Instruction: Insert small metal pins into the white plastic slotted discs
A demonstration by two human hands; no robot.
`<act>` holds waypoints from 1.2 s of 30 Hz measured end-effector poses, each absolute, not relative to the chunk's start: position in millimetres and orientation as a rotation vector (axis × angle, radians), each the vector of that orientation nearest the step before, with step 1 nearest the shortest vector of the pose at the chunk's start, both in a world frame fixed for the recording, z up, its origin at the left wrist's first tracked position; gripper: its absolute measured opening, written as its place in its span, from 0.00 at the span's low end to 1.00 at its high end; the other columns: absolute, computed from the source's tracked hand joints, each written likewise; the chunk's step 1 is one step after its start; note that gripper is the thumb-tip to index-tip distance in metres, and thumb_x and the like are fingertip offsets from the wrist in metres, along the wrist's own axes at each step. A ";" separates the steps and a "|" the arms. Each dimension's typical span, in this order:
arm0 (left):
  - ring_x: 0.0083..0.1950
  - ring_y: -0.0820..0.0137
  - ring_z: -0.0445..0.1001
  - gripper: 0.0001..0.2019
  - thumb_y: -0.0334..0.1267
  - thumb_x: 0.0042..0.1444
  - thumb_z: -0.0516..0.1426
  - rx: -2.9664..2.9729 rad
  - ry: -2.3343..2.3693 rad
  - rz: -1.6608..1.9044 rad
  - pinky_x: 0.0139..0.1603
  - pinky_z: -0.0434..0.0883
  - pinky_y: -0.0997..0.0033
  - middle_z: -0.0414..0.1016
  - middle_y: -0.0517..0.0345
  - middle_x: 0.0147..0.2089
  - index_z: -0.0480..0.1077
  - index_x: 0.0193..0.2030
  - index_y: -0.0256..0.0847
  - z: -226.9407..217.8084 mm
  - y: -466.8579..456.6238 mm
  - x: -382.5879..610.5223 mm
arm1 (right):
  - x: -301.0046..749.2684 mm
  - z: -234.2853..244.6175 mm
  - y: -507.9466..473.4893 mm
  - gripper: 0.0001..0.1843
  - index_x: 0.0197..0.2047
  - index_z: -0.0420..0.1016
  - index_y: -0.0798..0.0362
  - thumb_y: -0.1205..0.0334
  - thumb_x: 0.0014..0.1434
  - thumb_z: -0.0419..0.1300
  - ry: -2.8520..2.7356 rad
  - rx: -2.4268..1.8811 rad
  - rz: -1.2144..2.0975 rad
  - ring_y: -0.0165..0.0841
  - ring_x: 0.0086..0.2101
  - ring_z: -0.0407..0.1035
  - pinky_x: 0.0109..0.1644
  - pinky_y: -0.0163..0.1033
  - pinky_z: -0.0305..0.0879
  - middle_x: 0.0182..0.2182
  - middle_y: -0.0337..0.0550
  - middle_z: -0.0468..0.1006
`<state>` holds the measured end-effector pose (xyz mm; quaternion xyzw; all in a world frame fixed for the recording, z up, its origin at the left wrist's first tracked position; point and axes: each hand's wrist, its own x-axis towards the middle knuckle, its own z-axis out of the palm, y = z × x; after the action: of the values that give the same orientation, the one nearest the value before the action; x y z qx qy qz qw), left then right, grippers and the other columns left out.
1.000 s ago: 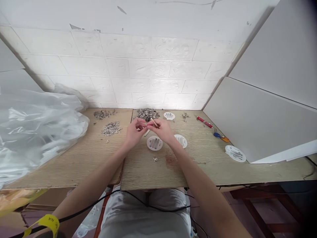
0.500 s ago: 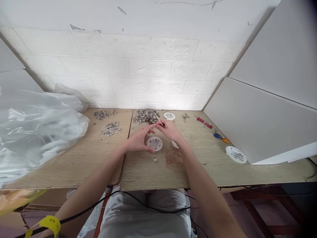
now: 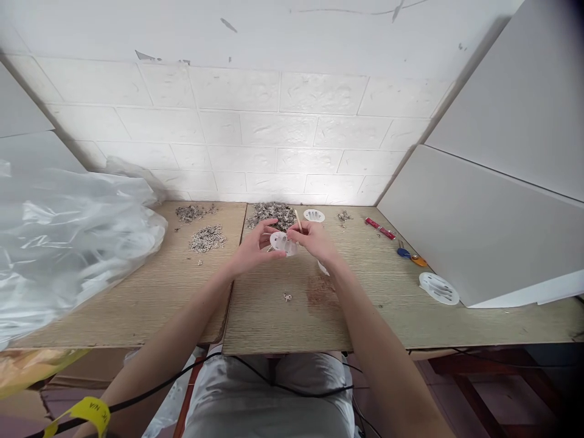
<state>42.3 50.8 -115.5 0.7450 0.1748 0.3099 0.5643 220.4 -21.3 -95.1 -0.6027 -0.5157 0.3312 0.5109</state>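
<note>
My left hand [image 3: 252,249] grips a round white plastic disc [image 3: 280,242] and holds it just above the wooden table [image 3: 274,316]. My right hand [image 3: 314,240] is closed on the disc's right edge and also pinches a thin wooden stick [image 3: 297,219] that points up and away. Just behind the hands lies a heap of small metal parts [image 3: 270,213]. A second white disc [image 3: 322,267] is partly hidden under my right wrist. One loose metal piece [image 3: 286,297] lies on the table in front of the hands.
Two more piles of metal parts [image 3: 206,237] lie at the left, beside a big clear plastic bag [image 3: 68,237]. White discs lie at the back [image 3: 314,215] and right [image 3: 438,288]. A red tool [image 3: 378,227] and a blue-orange tool [image 3: 410,257] rest near the white board [image 3: 479,225].
My left hand went down to the table, took the white disc and lifted it. My right hand, still pinching the stick, came in against the disc.
</note>
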 end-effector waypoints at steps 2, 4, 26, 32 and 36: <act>0.52 0.62 0.75 0.36 0.40 0.44 0.68 1.651 0.441 0.747 0.55 0.72 0.55 0.70 0.50 0.52 0.59 0.59 0.45 -113.9 49.2 42.8 | 215.8 -96.0 -20.4 0.09 0.28 0.73 0.55 0.57 0.49 0.62 -1.240 -1.430 0.782 0.30 0.28 0.65 0.33 0.36 0.61 0.25 0.40 0.73; 0.52 0.62 0.75 0.36 0.40 0.43 0.69 1.573 0.488 0.760 0.51 0.74 0.57 0.69 0.50 0.53 0.59 0.58 0.44 -111.8 47.2 43.2 | 211.6 -98.5 -18.6 0.10 0.29 0.73 0.54 0.56 0.50 0.61 -1.218 -1.402 0.736 0.30 0.27 0.65 0.33 0.36 0.60 0.25 0.39 0.73; 0.53 0.60 0.75 0.24 0.47 0.47 0.67 1.464 0.505 0.853 0.57 0.68 0.57 0.78 0.48 0.50 0.74 0.51 0.40 -111.7 46.6 44.8 | 193.6 -105.2 -15.8 0.13 0.24 0.62 0.51 0.54 0.57 0.56 -1.235 -1.570 0.344 0.29 0.25 0.57 0.30 0.36 0.52 0.22 0.36 0.68; 0.55 0.59 0.73 0.26 0.48 0.47 0.67 1.478 0.545 0.856 0.56 0.68 0.57 0.77 0.47 0.51 0.73 0.51 0.39 -109.4 43.6 44.6 | 185.8 -107.8 -16.1 0.14 0.23 0.62 0.51 0.55 0.57 0.57 -1.198 -1.549 0.320 0.29 0.24 0.56 0.29 0.36 0.52 0.22 0.37 0.68; 0.55 0.58 0.73 0.26 0.48 0.46 0.67 1.466 0.570 0.869 0.56 0.69 0.56 0.77 0.46 0.52 0.74 0.51 0.38 -108.6 43.5 44.7 | 187.0 -105.5 -17.7 0.16 0.21 0.61 0.51 0.56 0.57 0.56 -1.209 -1.543 0.328 0.28 0.24 0.55 0.29 0.36 0.50 0.20 0.36 0.64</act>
<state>44.7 43.5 -108.6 0.6383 0.2480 0.3784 0.6228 187.0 -17.7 -105.5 -0.6506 -0.5097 0.1382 0.5457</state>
